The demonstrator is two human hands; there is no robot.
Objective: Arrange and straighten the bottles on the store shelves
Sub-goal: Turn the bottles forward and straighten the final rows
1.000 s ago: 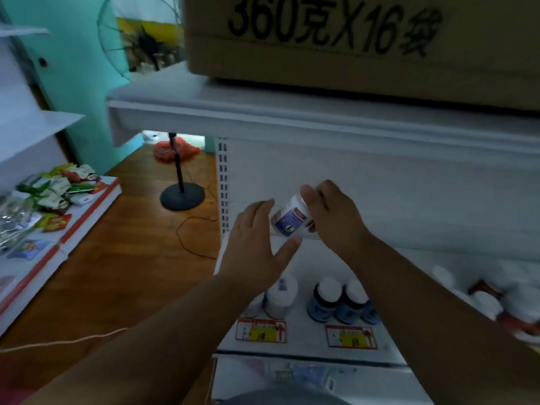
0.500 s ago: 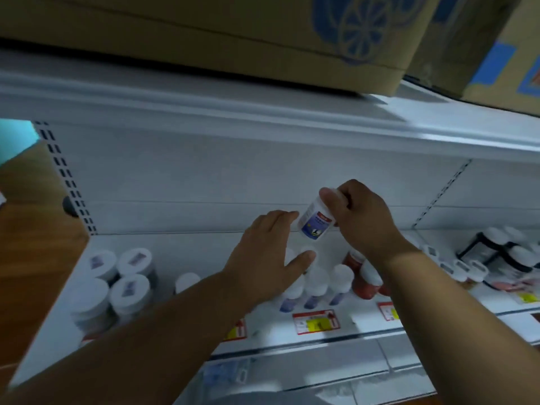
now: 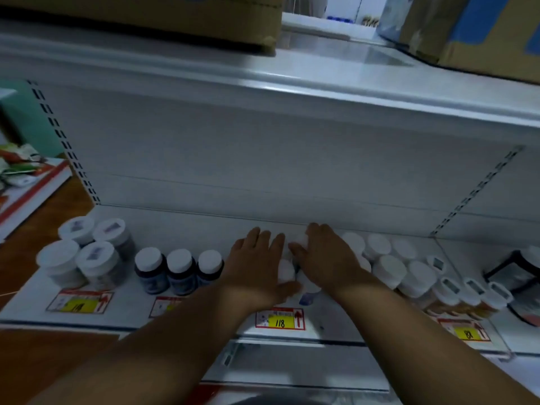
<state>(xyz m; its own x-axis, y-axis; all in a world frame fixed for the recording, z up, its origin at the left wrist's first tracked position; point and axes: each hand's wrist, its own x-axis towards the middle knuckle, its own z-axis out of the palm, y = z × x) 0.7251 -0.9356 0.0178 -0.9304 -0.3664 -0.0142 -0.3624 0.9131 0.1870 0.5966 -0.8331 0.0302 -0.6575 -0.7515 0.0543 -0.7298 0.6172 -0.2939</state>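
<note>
both hands down on the shelf (image 3: 187, 229), side by side over a small cluster of white-capped bottles (image 3: 285, 270). left hand (image 3: 257, 264) lies flat, fingers straight and together, palm against the left flank of the cluster; reads as a stop, so the group squares up against it. right hand (image 3: 327, 258) is draped over the caps on the other side, fingers bent over one cap at the back; whether it grips that bottle or only presses it down i cannot tell. the two hands nearly touch at the thumbs, bottles between and beneath them.

cluster sits mid-shelf, just behind the yellow price tag (image 3: 280, 319) on the front rail, which is likely why it belongs here: each tag marks a product's slot.

left of the hands: three dark bottles (image 3: 178, 270) in a neat row, upright, close together. further left, four wider jars (image 3: 84, 252) in a two-by-two block. right of the hands: more white-capped bottles (image 3: 391, 264) in loose rows, less even.

judgement: this is the straightening step for the middle group, pressing from both sides to close gaps. risk: a tall narrow bottle tipping if squeezed high at the cap.
</note>
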